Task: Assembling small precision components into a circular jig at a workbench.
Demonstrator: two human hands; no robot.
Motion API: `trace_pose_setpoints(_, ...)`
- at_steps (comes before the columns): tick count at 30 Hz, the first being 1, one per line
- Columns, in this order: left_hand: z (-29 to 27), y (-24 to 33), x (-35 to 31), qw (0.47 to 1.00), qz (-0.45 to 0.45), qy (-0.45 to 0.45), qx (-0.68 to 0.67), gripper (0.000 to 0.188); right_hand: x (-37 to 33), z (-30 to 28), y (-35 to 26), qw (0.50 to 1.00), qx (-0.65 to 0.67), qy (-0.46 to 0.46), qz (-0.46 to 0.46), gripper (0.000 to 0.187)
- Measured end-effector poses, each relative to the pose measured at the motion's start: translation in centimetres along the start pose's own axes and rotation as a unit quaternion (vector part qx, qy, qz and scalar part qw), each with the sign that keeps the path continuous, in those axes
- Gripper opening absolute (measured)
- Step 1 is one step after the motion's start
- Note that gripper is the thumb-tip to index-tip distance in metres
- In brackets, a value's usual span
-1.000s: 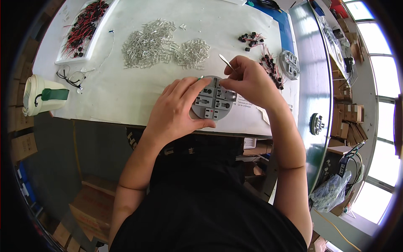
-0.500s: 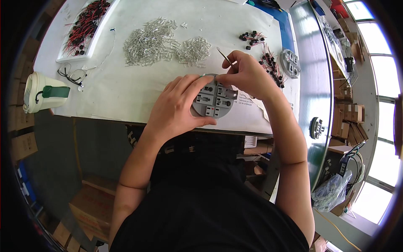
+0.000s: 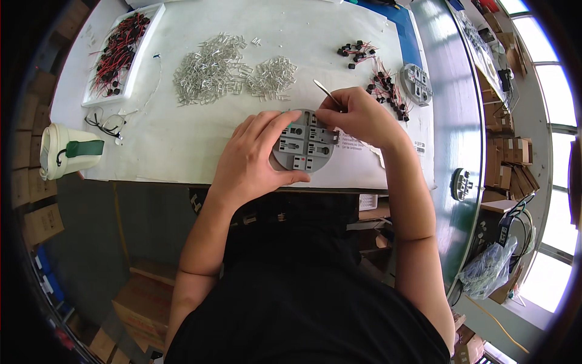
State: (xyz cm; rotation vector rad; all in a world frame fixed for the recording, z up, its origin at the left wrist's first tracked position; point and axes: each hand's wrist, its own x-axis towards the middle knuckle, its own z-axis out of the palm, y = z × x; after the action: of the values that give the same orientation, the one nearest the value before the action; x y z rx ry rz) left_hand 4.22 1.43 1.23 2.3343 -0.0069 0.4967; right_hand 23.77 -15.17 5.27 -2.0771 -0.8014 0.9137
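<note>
A round grey plastic base [image 3: 308, 159] with raised rectangular blocks and slots lies at the table's near edge. My left hand [image 3: 245, 155] grips its left side, fingers over the far rim and thumb at the near rim. Over at the upper right rim, my right hand [image 3: 367, 118] is closed on a slim silver metal tool [image 3: 326, 91]. The tool's upper end points up and left; its lower end is hidden by my fingers. Beyond the base lie a large heap of small bent metal clips [image 3: 212, 70] and a smaller heap [image 3: 271, 79].
Black parts with red wires lie at the right [image 3: 383, 85] and fill a white tray [image 3: 128, 90] at far left. Another grey base [image 3: 416, 85] sits at the right edge. Eyeglasses [image 3: 109, 124] and a cream container [image 3: 57, 151] stand at left.
The view has shifted slightly. My right hand has drawn back a little to the right of the base's far rim, with the metal tool still held. My left hand keeps its grip.
</note>
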Motion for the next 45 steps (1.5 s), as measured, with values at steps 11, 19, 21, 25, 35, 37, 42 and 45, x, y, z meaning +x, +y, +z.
trace_pose_setpoints(11,0.1,-0.1,0.5,1.000,0.000,-0.003,-0.001,0.098,0.0,-0.1,0.6,0.998,0.059,-0.035,0.005,0.025)
trace_pose_setpoints(19,-0.4,0.1,1.1,0.999,0.022,0.028,-0.029,0.078,0.1,0.2,1.5,0.995,0.091,-0.030,-0.017,0.027)
trace_pose_setpoints(21,-0.7,0.1,1.2,0.999,0.015,0.040,-0.024,0.068,-0.1,0.0,1.4,0.993,0.114,-0.016,-0.005,0.028)
trace_pose_setpoints(25,-1.0,1.3,2.4,0.997,-0.022,0.056,-0.055,0.042,-0.4,-0.2,1.4,0.986,0.163,0.023,0.021,0.030)
trace_pose_setpoints(35,-1.1,2.8,7.0,0.990,-0.030,-0.135,0.029,0.018,-0.6,-0.3,2.1,0.982,0.185,0.041,0.019,0.033)
trace_pose_setpoints(37,-0.8,2.8,7.3,0.990,-0.013,-0.136,0.046,0.018,-0.7,-0.3,2.0,0.982,0.184,0.046,0.014,0.032)
trace_pose_setpoints(42,-0.1,3.6,7.6,0.976,0.051,-0.147,0.154,0.023,-0.4,-0.1,1.9,0.986,0.162,0.043,-0.021,0.032)
trace_pose_setpoints(45,0.3,3.5,7.1,0.977,0.055,-0.138,0.156,0.029,-1.6,-0.6,2.5,0.987,0.124,0.092,-0.053,0.031)
